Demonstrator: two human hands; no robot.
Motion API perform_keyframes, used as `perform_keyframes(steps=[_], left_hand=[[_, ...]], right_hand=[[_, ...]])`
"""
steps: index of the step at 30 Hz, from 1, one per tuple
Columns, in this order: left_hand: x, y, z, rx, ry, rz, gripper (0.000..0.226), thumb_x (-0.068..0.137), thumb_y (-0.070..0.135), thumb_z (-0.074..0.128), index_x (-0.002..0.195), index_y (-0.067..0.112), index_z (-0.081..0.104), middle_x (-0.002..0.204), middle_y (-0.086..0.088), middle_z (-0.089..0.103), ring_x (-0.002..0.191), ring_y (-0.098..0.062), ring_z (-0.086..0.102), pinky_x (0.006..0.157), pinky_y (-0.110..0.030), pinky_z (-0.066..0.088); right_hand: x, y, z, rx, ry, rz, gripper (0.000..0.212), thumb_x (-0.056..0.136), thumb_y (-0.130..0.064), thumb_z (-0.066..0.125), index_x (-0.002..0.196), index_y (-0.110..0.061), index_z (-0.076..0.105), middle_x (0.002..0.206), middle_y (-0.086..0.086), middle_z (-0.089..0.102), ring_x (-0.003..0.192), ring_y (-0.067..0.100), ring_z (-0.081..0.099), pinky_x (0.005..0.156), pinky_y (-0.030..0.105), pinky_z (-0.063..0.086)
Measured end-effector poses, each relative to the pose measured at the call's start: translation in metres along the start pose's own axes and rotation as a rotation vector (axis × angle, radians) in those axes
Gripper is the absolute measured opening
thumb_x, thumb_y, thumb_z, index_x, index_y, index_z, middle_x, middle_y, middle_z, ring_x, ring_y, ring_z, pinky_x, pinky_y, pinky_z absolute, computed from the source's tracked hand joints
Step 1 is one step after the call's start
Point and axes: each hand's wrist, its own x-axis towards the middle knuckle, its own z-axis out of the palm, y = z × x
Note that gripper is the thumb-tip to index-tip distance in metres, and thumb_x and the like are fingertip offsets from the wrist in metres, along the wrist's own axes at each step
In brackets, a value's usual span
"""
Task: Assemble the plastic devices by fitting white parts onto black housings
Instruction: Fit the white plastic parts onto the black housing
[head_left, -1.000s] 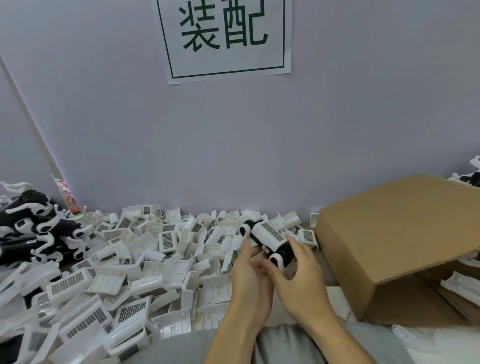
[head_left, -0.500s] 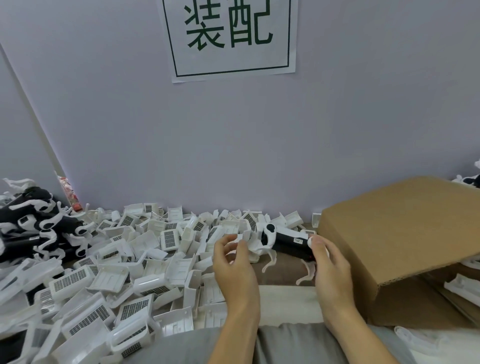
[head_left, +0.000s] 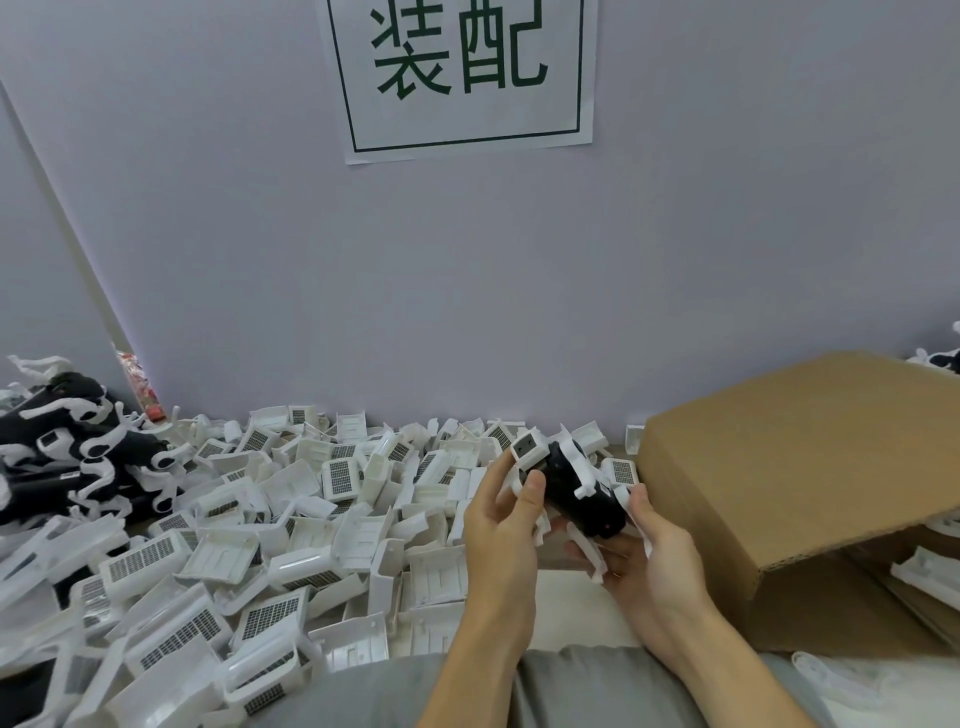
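White part meets black housing

Against a pale wall with a paper sign, both hands work above the table edge. Fingers of the left hand curl round a white part and hold it at the far end of the black housing. That housing lies in the right hand, whose fingers wrap it from below. Judging by this, the fitting step is in hand (the part seems not yet seated). Next move probably calls for lining up the two and pressing until they lock. Around lie the pile of white parts, a heap of black housings at the far left, and a cardboard box on the right.
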Motion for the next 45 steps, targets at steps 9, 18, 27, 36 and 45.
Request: perform_keyframes(steps=[9, 18, 27, 36, 45], left_hand=[[0.001, -0.001, 0.001, -0.077, -0.008, -0.087, 0.032, 0.096, 0.009, 0.06, 0.121, 0.029, 0.063, 0.103, -0.001, 0.076, 0.108, -0.026, 0.07, 0.105, -0.054, 0.047], [-0.003, 0.003, 0.004, -0.14, -0.003, -0.166, 0.039, 0.095, 0.045, 0.057, 0.106, 0.013, 0.075, 0.108, -0.013, 0.075, 0.103, -0.032, 0.071, 0.098, -0.052, 0.052], [-0.003, 0.005, 0.003, -0.139, 0.012, -0.132, 0.016, 0.09, 0.031, 0.064, 0.094, 0.015, 0.065, 0.091, -0.013, 0.064, 0.066, -0.02, 0.062, 0.048, -0.027, 0.05], [-0.008, 0.007, 0.002, -0.176, -0.152, -0.032, 0.034, 0.096, 0.014, 0.053, 0.123, 0.028, 0.067, 0.12, -0.014, 0.07, 0.094, -0.029, 0.067, 0.074, -0.037, 0.056], [0.006, -0.002, -0.001, -0.063, 0.207, -0.107, 0.031, 0.103, 0.033, 0.048, 0.089, 0.015, 0.07, 0.089, -0.007, 0.071, 0.081, -0.02, 0.064, 0.078, -0.04, 0.05]], right_hand=[[-0.001, -0.004, -0.001, 0.067, 0.041, -0.021, 0.04, 0.1, -0.035, 0.049, 0.109, -0.004, 0.073, 0.093, 0.022, 0.074, 0.076, 0.032, 0.068, 0.068, 0.039, 0.052], [0.0, -0.005, -0.003, 0.155, 0.03, -0.155, 0.041, 0.084, -0.024, 0.063, 0.122, -0.008, 0.068, 0.115, 0.013, 0.073, 0.099, 0.025, 0.071, 0.077, 0.035, 0.056], [-0.001, -0.006, -0.001, 0.123, 0.001, -0.152, 0.039, 0.082, -0.028, 0.063, 0.112, -0.004, 0.07, 0.111, 0.024, 0.072, 0.097, 0.036, 0.07, 0.084, 0.05, 0.055], [-0.001, 0.003, -0.001, -0.161, -0.071, 0.151, 0.051, 0.104, -0.042, 0.034, 0.103, -0.003, 0.066, 0.085, 0.028, 0.073, 0.065, 0.038, 0.073, 0.05, 0.029, 0.046], [-0.012, -0.002, 0.007, -0.414, -0.243, 0.211, 0.037, 0.098, -0.036, 0.055, 0.098, -0.008, 0.079, 0.099, 0.02, 0.075, 0.087, 0.034, 0.073, 0.058, 0.032, 0.051]])
